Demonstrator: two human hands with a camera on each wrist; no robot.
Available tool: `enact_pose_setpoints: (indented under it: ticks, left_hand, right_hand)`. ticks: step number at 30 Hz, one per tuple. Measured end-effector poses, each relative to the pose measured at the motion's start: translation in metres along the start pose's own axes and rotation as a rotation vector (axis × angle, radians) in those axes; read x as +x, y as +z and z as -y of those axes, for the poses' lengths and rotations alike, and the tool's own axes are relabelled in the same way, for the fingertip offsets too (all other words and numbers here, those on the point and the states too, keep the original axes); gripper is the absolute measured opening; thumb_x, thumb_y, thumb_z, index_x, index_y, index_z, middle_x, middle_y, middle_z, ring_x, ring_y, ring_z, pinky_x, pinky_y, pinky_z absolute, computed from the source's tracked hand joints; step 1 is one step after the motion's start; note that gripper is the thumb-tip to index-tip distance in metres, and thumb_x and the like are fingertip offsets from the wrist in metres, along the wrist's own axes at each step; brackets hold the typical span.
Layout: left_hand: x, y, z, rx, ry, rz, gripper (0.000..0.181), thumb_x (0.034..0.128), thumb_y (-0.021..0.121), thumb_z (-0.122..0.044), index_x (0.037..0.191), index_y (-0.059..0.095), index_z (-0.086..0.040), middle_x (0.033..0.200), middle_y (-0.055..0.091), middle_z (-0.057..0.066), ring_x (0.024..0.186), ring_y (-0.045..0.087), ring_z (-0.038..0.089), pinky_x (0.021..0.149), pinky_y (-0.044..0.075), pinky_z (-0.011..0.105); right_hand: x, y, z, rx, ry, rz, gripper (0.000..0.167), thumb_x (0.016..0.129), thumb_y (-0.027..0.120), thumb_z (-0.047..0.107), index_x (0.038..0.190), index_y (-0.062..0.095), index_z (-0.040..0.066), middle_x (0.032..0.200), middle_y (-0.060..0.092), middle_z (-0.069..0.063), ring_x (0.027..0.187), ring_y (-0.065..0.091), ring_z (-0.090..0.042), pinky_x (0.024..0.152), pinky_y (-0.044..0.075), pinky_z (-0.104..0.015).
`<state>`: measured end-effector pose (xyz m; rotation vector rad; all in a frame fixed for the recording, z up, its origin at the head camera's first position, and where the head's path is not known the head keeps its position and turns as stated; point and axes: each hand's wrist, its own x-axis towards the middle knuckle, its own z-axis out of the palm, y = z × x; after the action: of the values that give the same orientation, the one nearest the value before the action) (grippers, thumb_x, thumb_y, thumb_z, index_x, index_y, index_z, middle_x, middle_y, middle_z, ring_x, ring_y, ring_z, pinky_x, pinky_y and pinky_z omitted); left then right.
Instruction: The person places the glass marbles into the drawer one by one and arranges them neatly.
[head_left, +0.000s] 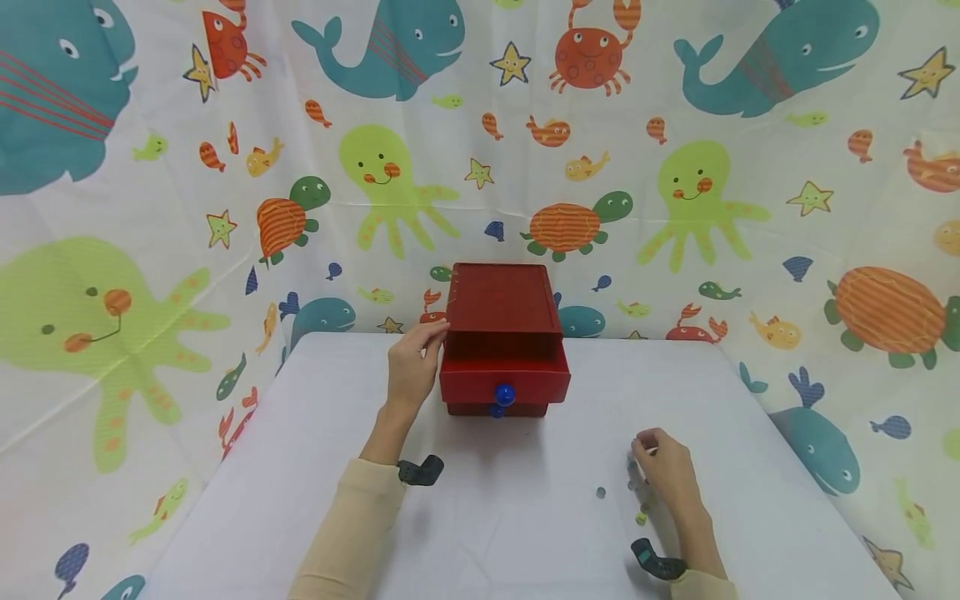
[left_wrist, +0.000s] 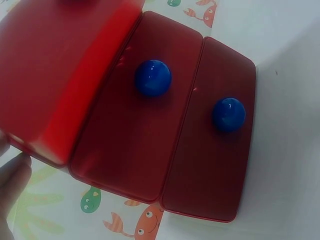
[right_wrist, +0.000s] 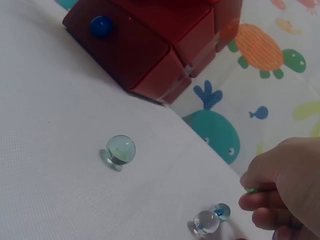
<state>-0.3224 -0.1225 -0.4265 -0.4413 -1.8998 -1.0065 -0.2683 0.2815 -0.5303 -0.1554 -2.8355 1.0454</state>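
A red cabinet (head_left: 498,296) with blue knobs has its upper drawer (head_left: 480,385) pulled out; no contents show inside. My left hand (head_left: 411,367) touches the cabinet's left edge with its fingertips; in the left wrist view, fingers (left_wrist: 14,180) lie by the corner of the protruding drawer (left_wrist: 45,75). Right of the cabinet and low over the table, my right hand (head_left: 670,471) pinches a small green marble (right_wrist: 251,190), mostly hidden by thumb and fingers. Near it on the table are a pale green marble (right_wrist: 121,149), a clear marble (right_wrist: 206,222) and a bluish one (right_wrist: 221,211).
More marbles, one of them yellow-green (head_left: 641,517), lie on the white table (head_left: 480,517) beside my right forearm. A curtain (head_left: 465,200) printed with sea animals hangs directly behind the cabinet and along both sides of the table.
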Motion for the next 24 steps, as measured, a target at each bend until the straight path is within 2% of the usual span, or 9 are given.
enact_pose_setpoints:
  ticks: [9, 16, 21, 24]
  left_hand:
    - [0.000, 0.000, 0.001, 0.007, -0.005, 0.004, 0.018, 0.0938, 0.068, -0.006, 0.110, 0.075, -0.001, 0.107, 0.076, 0.013, 0.096, 0.073, 0.023, 0.084, 0.059, 0.031]
    - [-0.001, 0.001, 0.002, 0.000, -0.003, -0.002, 0.018, 0.0925, 0.069, -0.004, 0.109, 0.076, -0.001, 0.108, 0.076, 0.012, 0.096, 0.074, 0.024, 0.084, 0.060, 0.031]
    - [-0.002, 0.001, 0.003, -0.003, -0.014, 0.005, 0.018, 0.0935, 0.068, -0.005, 0.110, 0.076, -0.002, 0.109, 0.076, 0.012, 0.097, 0.074, 0.023, 0.085, 0.059, 0.027]
    - [-0.002, 0.001, 0.003, -0.001, -0.011, 0.005, 0.019, 0.0935, 0.068, -0.005, 0.110, 0.076, -0.002, 0.109, 0.076, 0.012, 0.097, 0.074, 0.023, 0.085, 0.058, 0.026]
  right_hand:
    - [0.000, -0.002, 0.007, 0.004, -0.046, -0.066, 0.033, 0.097, 0.056, 0.019, 0.123, 0.060, -0.001, 0.109, 0.068, -0.020, 0.076, 0.063, -0.019, 0.050, 0.049, -0.020]
    - [-0.002, -0.009, 0.020, -0.020, -0.176, -0.187, 0.026, 0.095, 0.060, 0.015, 0.116, 0.066, 0.000, 0.102, 0.071, -0.017, 0.079, 0.059, -0.020, 0.056, 0.043, -0.019]
    - [-0.007, -0.015, 0.032, 0.002, -0.235, -0.233, 0.025, 0.095, 0.060, 0.015, 0.113, 0.066, -0.001, 0.098, 0.069, -0.016, 0.077, 0.056, -0.020, 0.047, 0.045, -0.019]
    - [-0.010, -0.019, 0.039, 0.001, -0.258, -0.254, 0.024, 0.096, 0.061, 0.016, 0.112, 0.066, -0.001, 0.096, 0.069, -0.015, 0.075, 0.054, -0.018, 0.046, 0.044, -0.019]
